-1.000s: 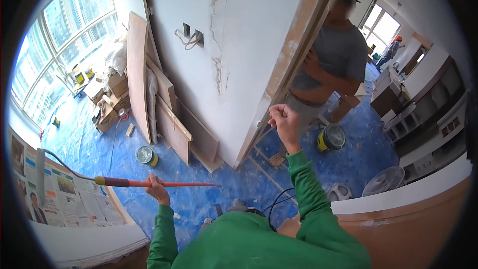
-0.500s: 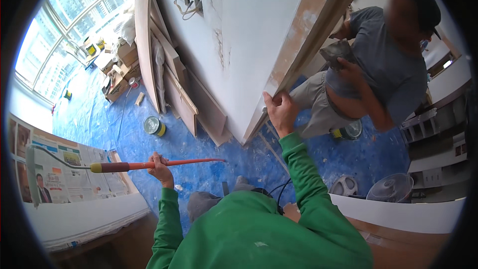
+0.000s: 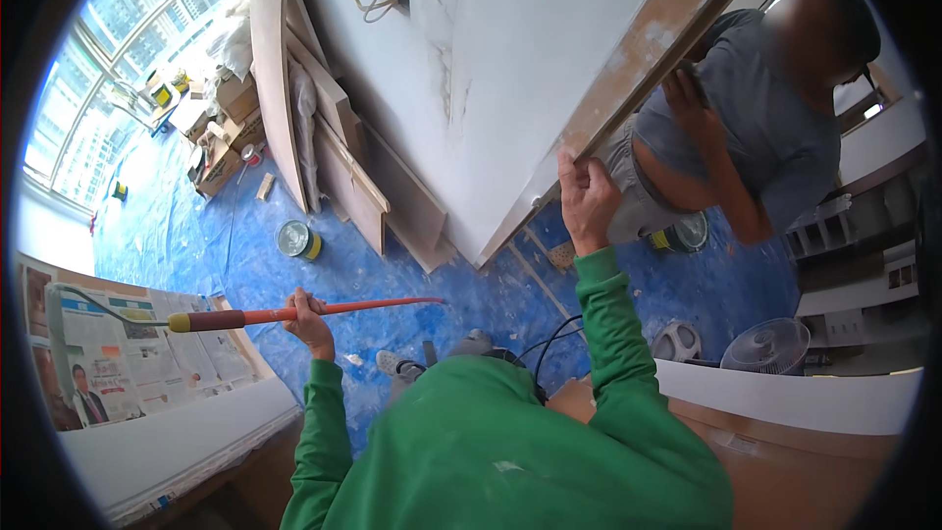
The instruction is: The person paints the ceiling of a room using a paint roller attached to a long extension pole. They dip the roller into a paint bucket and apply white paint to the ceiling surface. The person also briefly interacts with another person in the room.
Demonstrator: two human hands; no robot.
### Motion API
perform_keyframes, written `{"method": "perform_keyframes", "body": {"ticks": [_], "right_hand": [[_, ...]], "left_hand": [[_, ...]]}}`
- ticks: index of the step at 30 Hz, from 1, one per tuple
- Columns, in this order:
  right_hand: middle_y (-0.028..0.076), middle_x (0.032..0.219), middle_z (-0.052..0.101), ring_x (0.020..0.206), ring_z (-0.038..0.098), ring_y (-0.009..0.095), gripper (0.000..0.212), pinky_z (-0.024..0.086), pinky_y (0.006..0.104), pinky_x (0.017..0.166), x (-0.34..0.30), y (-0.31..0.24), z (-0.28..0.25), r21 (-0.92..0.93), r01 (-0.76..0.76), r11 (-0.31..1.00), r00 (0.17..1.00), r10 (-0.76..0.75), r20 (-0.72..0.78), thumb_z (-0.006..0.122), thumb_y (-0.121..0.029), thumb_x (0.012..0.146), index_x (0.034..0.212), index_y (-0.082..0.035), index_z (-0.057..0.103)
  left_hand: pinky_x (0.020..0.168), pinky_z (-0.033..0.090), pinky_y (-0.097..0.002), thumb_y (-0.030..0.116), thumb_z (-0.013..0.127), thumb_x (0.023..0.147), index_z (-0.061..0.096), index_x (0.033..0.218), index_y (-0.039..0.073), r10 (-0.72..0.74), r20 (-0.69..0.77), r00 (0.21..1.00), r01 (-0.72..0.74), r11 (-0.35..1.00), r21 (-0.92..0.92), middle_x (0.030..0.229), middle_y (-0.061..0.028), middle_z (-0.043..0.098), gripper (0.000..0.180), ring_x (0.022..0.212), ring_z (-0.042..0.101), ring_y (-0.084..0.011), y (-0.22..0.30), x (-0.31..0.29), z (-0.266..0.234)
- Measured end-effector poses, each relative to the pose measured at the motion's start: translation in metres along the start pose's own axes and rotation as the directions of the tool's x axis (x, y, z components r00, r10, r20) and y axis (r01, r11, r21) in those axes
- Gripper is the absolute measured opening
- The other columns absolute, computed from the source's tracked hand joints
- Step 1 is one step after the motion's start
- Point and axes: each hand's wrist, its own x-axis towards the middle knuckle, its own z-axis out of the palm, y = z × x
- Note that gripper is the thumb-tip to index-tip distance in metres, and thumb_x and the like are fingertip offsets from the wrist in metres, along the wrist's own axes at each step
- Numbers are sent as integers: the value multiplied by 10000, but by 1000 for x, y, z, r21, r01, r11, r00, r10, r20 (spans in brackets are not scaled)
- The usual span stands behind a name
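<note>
Our left hand (image 3: 310, 324) was closed round the red pole (image 3: 371, 306) of a roller (image 3: 61, 344), and a careless turn could have knocked the bucket (image 3: 297, 240) just beyond that hand. Our right hand (image 3: 589, 201) was half-curled at the door frame (image 3: 645, 57), its grip unclear to us. Beyond it stood another bucket (image 3: 690, 233); we couldn't tell whether either held paint or wore a lid.
</note>
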Motion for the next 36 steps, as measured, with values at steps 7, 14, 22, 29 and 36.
{"method": "perform_keyframes", "body": {"ticks": [7, 14, 22, 29, 36], "right_hand": [[101, 643, 637, 588, 609, 326, 344, 457, 417, 541, -56, 40, 18, -221, -85, 972, 984, 117, 136, 740, -347, 808, 697, -39, 635], [95, 638, 633, 576, 616, 262, 346, 471, 368, 552, -11, -8, -7, -124, -112, 986, 993, 116, 22, 739, -360, 823, 724, -42, 647], [52, 653, 617, 581, 559, 125, 249, 457, 305, 535, -106, 28, 19, -115, -350, 930, 903, 368, 223, 677, -226, 888, 791, -4, 619], [108, 792, 680, 565, 662, 171, 460, 498, 273, 459, -246, 26, 114, -531, -405, 744, -73, 553, 830, 669, -426, 867, 995, 15, 662], [188, 1003, 697, 934, 673, 325, 636, 508, 395, 858, -306, -65, 276, -177, 222, 959, -428, 259, 866, 584, -607, 831, 1077, -31, 694]], "left_hand": [[496, 393, -287, 97, 535, 952, 479, 696, 63, -12, 79, 997, 16, 999, -42, 540, 12, 390, 264, 441, 362, -84, -2, 15, -8], [485, 392, -283, 115, 549, 958, 487, 702, 57, 3, 76, 997, 2, 998, -61, 559, 8, 418, 270, 432, 362, -79, 3, 21, -15], [393, 316, -248, 142, 610, 947, 530, 706, 54, 125, -75, 989, -134, 982, -129, 514, 37, 405, 269, 391, 361, -54, 59, 89, -61], [349, 237, -227, 129, 634, 929, 508, 672, 64, 133, -153, 979, -153, 980, -124, 503, 57, 384, 293, 368, 319, -23, 152, 154, -136], [338, 213, -233, 113, 634, 923, 529, 673, 59, 208, -202, 957, -213, 977, -2, 484, 64, 360, 277, 354, 298, -30, 181, 228, -193]]}}
